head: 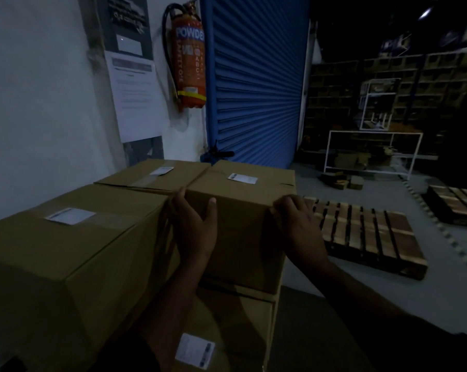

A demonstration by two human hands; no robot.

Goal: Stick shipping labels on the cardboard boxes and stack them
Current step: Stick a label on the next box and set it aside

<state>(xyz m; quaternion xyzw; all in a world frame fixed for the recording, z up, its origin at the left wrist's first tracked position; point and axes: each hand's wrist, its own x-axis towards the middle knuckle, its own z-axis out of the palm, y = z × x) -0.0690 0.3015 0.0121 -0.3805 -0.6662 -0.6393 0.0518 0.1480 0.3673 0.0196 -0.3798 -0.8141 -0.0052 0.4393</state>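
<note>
A brown cardboard box [243,210] with a white label [242,178] on top sits on a lower box [235,326], which carries its own label [194,350]. My left hand [193,226] presses the upper box's near left corner, fingers wedged between it and the big box [65,253] on the left. My right hand [297,218] grips its near right corner. The big left box has a label [70,216]. Behind it stands another labelled box [151,175].
A wooden pallet [366,237] lies on the floor to the right, a second pallet [458,202] farther right. A blue roller shutter [256,81] and a red fire extinguisher [190,63] are behind the boxes. White metal racks [372,151] stand in the dark back right.
</note>
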